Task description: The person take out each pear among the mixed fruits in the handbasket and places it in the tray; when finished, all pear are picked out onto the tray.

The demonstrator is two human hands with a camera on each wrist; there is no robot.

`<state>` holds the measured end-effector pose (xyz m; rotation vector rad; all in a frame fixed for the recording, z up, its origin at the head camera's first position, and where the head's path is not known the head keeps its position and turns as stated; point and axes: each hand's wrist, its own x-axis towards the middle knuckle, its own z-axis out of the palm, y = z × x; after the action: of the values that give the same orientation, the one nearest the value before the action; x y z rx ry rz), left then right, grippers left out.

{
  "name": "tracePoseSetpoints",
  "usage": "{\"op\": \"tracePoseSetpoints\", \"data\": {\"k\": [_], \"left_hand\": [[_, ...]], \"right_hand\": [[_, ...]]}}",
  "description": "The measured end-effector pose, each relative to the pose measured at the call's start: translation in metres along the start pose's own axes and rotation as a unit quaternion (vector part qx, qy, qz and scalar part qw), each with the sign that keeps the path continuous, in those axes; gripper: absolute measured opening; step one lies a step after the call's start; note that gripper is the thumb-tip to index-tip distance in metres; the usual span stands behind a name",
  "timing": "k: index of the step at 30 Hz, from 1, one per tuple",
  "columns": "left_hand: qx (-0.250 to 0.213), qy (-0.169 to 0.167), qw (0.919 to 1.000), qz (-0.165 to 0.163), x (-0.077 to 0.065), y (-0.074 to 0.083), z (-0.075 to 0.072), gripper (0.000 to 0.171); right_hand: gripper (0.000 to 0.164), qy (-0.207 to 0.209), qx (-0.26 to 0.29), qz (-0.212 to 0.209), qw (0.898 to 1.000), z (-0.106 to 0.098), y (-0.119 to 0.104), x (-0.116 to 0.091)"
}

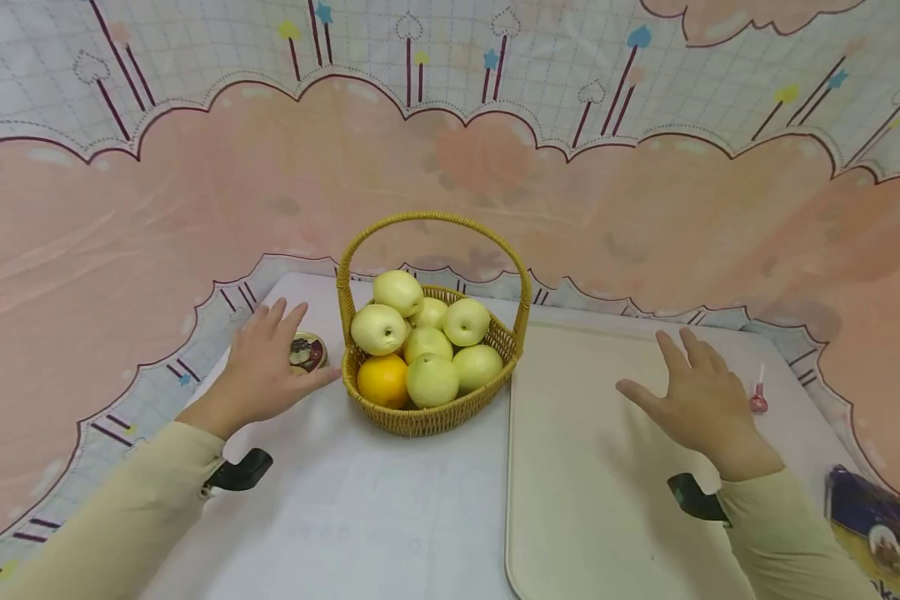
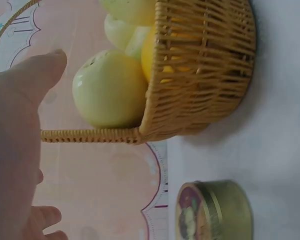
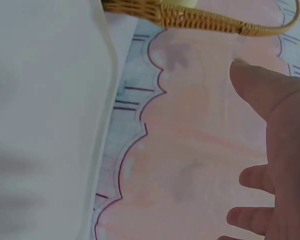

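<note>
the left hand (image 1: 266,367), left of centre in the head view, has its fingers spread apart and holds nothing. the right hand (image 1: 705,404), right of centre, is spread and bare too, above the beige tray (image 1: 562,467). between them, mid-frame, the wicker basket (image 1: 420,423) stands upright on the white worktop (image 1: 345,525), its handle (image 1: 438,217) arching over heaped pale fruit (image 1: 432,382), with one orange (image 1: 382,382) at the heap's lower left.

the step in hand looks like a reach towards the basket. a good approach would probably steady the rim with one hand and come in clear of the handle with the other. the topmost fruit seems the safest to take first, since lower pieces appear to prop it. round, smooth skins may roll, so cupping with the whole hand should serve better than fingertips, and anything set on the flat tray should be lowered fully before release.

the head view puts the left thumb almost at the rim; the left wrist view shows it apart from the fruit. that view also gives the side wall of the round tin (image 2: 225,210), at bottom right, and orange showing through the weave. only the head view has the lollipop (image 1: 758,402) at right and the packet (image 1: 870,533) at lower right.
</note>
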<state>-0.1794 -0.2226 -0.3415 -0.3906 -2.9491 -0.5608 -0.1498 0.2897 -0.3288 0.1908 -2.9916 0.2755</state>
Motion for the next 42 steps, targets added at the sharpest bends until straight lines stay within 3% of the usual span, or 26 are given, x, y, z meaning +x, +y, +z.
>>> {"op": "tracePoseSetpoints", "data": {"k": [4,10,14,23,30,42], "left_hand": [[-0.068,-0.013,0.9975,-0.018,-0.005,-0.002,0.014,0.103],[-0.171,-0.015,0.9846,-0.032,-0.011,-0.004,0.040,0.093],[-0.211,-0.008,0.9765,-0.040,-0.015,-0.003,0.054,0.085],[-0.318,-0.016,0.9447,-0.080,-0.009,0.007,0.079,0.074],[-0.349,-0.013,0.9334,-0.081,-0.007,0.009,0.090,0.073],[-0.371,-0.013,0.9234,-0.096,-0.005,0.002,0.105,0.078]], "right_hand": [[0.095,-0.005,0.033,-0.004,0.999,0.006,-0.011,0.001],[0.093,-0.017,0.063,0.000,0.998,0.016,-0.032,0.004],[0.089,-0.015,0.079,-0.010,0.997,0.026,-0.045,0.006],[0.076,0.001,0.124,-0.049,0.991,0.042,-0.077,0.008],[0.072,0.037,0.175,-0.126,0.976,0.060,-0.104,0.018],[0.072,0.016,0.231,-0.196,0.953,0.078,-0.147,0.029]]}}
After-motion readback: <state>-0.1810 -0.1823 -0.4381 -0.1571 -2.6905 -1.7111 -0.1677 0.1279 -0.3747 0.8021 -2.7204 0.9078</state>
